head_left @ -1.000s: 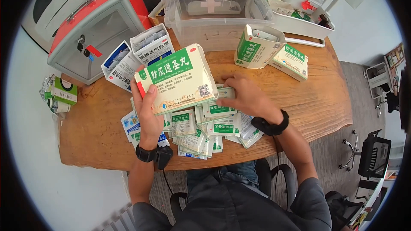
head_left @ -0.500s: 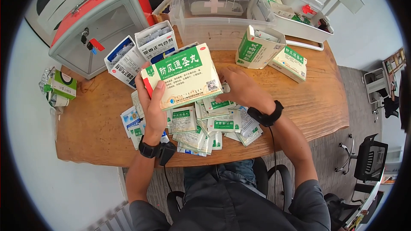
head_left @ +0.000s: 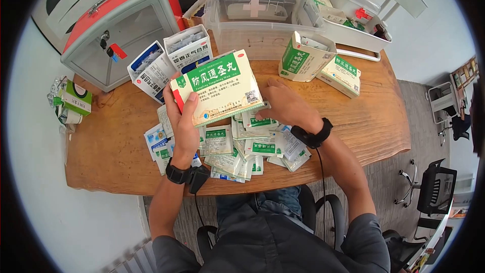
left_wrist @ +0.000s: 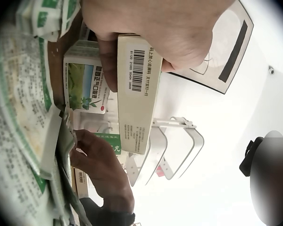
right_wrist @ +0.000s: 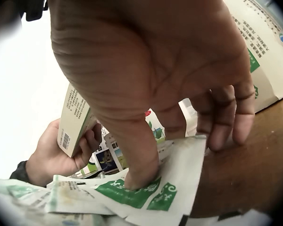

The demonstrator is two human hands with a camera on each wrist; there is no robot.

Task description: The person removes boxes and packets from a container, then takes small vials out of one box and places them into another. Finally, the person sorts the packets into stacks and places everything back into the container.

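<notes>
My left hand [head_left: 183,127] grips a cream and green medicine box [head_left: 222,91] by its left end, thumb across the printed front and fingers behind. The box is held above the table, its narrow barcoded side [left_wrist: 137,94] showing in the left wrist view. Just right of it, my right hand [head_left: 293,105] reaches down to the far edge of a loose pile of green and white sachets [head_left: 218,144]. In the right wrist view the thumb lies over a sachet [right_wrist: 167,195] with the index finger behind, pinching it; the other fingers hang near the wood.
Two open white and blue boxes [head_left: 188,50] of packets stand behind the held box. At right are an open green box [head_left: 307,58] and a closed one [head_left: 341,75]. A clear bin [head_left: 252,40], a red-grey cabinet [head_left: 121,35] and a white rack [head_left: 356,33] line the back.
The held box has shifted a little right and away from the body. The right hand stays at the far edge of the sachet pile, its knuckles slightly more forward.
</notes>
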